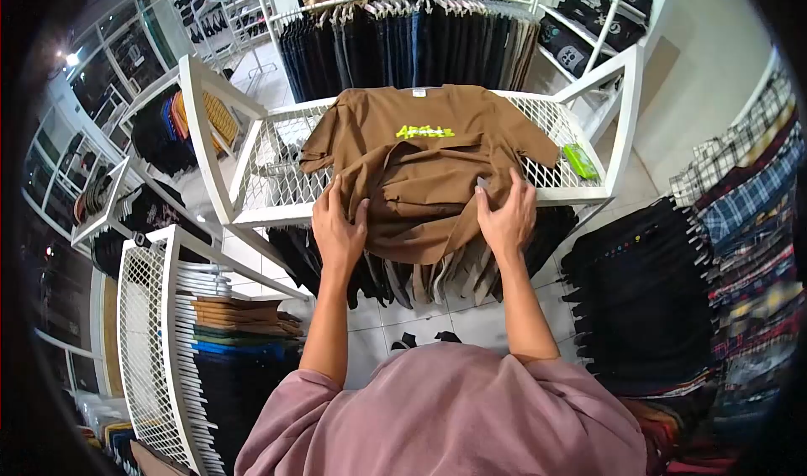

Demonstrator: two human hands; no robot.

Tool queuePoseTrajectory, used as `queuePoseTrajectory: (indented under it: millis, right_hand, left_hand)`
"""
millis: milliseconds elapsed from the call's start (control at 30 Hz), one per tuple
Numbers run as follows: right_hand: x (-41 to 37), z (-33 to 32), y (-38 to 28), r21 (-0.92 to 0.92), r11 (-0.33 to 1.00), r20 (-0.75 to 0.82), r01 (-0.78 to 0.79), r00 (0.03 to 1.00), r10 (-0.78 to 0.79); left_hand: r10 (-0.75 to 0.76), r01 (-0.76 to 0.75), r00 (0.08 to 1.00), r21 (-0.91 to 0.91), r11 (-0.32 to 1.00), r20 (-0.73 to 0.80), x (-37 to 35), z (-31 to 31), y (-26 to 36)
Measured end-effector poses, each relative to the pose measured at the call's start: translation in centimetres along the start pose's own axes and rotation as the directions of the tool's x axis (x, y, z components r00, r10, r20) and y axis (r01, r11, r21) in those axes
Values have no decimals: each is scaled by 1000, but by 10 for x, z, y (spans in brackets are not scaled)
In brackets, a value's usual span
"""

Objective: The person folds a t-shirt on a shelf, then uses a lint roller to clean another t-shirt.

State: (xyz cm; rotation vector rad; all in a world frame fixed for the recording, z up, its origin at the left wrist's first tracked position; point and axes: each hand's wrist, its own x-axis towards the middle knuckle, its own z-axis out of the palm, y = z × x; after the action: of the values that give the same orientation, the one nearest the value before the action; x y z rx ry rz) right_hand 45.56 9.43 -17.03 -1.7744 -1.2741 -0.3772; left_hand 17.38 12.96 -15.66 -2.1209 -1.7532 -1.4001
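Note:
A brown T-shirt with yellow-green lettering on its chest lies on a white mesh rack top. Its collar is at the far side, and its lower part is bunched up and hangs over the near edge. My left hand grips the bunched cloth at the left, thumb toward the middle. At the right side of the same cloth, my right hand has its fingers curled around the fabric. A small bright green packet rests on the mesh to the right of the shirt.
Trousers hang beneath the mesh top and on a rail behind it. Folded dark clothes fill shelves at the back right. Hanging garments stand at the left, black ones and checked shirts at the right.

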Motion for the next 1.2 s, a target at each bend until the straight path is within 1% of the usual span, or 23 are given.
queuePoseTrajectory:
  millis: [67, 133, 167, 200, 233, 300, 333, 367, 433, 500, 533, 567, 600, 633, 700, 733, 833, 967, 1000, 1067, 1100, 1133, 1200]
  right_hand:
    - [8, 8, 14, 7, 997, 108, -75, 991, 73]
    - [11, 3, 26, 110, 988, 89, -111, 991, 102]
    - [12, -5, 32, 165, 978, 87, -126, 990, 113]
    - [10, -14, 38, 279, 932, 112, -231, 972, 208]
    - [3, -18, 59, 339, 924, 46, -175, 984, 170]
    - [-18, -30, 101, 586, 759, 71, -285, 951, 302]
    - [-21, -50, 98, 619, 727, 57, -296, 941, 334]
    - [-29, -57, 112, 697, 605, 110, -384, 891, 440]
    - [-41, -56, 142, 735, 517, 175, -440, 858, 482]
    - [-40, -43, 149, 669, 585, 204, -458, 870, 449]
    - [-29, -47, 123, 561, 615, 261, -554, 823, 504]
    - [-27, -31, 127, 603, 593, 271, -533, 837, 476]
    - [-25, -11, 130, 567, 700, 216, -433, 899, 381]
    - [-17, 0, 118, 522, 790, 167, -320, 947, 273]
    - [-5, -1, 84, 263, 928, 111, -265, 963, 244]
    - [-2, 0, 73, 183, 948, 114, -259, 964, 241]
    - [0, 9, 72, 104, 960, 51, -261, 965, 256]
    - [3, 9, 77, 118, 958, 103, -261, 963, 250]
    - [0, 7, 81, 142, 963, 88, -229, 972, 219]
    - [-8, 0, 89, 188, 967, 37, -170, 985, 166]
    - [-15, -7, 92, 195, 956, 72, -218, 976, 208]
    - [-25, -15, 97, 200, 946, 124, -255, 964, 234]
    - [-28, -21, 94, 201, 935, 186, -292, 949, 256]
  left_hand:
    - [-32, 32, 997, 0, 999, 64, 5, 5, -11]
    - [-128, 135, 975, -24, 991, 184, 8, 5, -29]
    - [-234, 270, 953, -191, 944, 190, 5, 5, -37]
    - [-257, 312, 947, -361, 879, 192, 4, 0, -45]
    - [-283, 346, 938, -517, 783, 199, -1, -7, -56]
    - [-366, 399, 908, -680, 615, 202, -18, -33, -73]
    - [-430, 470, 866, -710, 524, 255, -29, -41, -81]
    - [-387, 496, 859, -734, 464, 336, -40, -49, -97]
    - [-421, 483, 855, -758, 438, 302, -44, -51, -83]
    - [-441, 464, 873, -638, 614, 210, -40, -39, -80]
    - [-440, 470, 876, -555, 686, 199, -35, -31, -78]
    - [-440, 476, 877, -464, 747, 191, -31, -22, -74]
    - [-392, 402, 912, -449, 798, 120, -26, -12, -63]
    - [-399, 425, 905, -280, 861, 147, -18, -10, -50]
    - [-401, 407, 909, -35, 913, 111, -10, -5, -31]
    - [-398, 399, 916, 2, 917, 55, -10, 1, -31]
    - [-484, 485, 875, 10, 875, -13, -13, 13, -37]
    - [-373, 372, 927, -26, 928, -36, -12, 6, -35]
    - [-373, 367, 927, -117, 923, -37, -17, 7, -47]
    - [-427, 425, 904, -188, 885, 33, -29, -11, -52]
    - [-414, 416, 909, -175, 893, 49, -40, -21, -56]
    - [-457, 470, 882, -288, 834, 114, -47, -30, -55]
    - [-468, 490, 871, -186, 852, 147, -51, -45, -43]
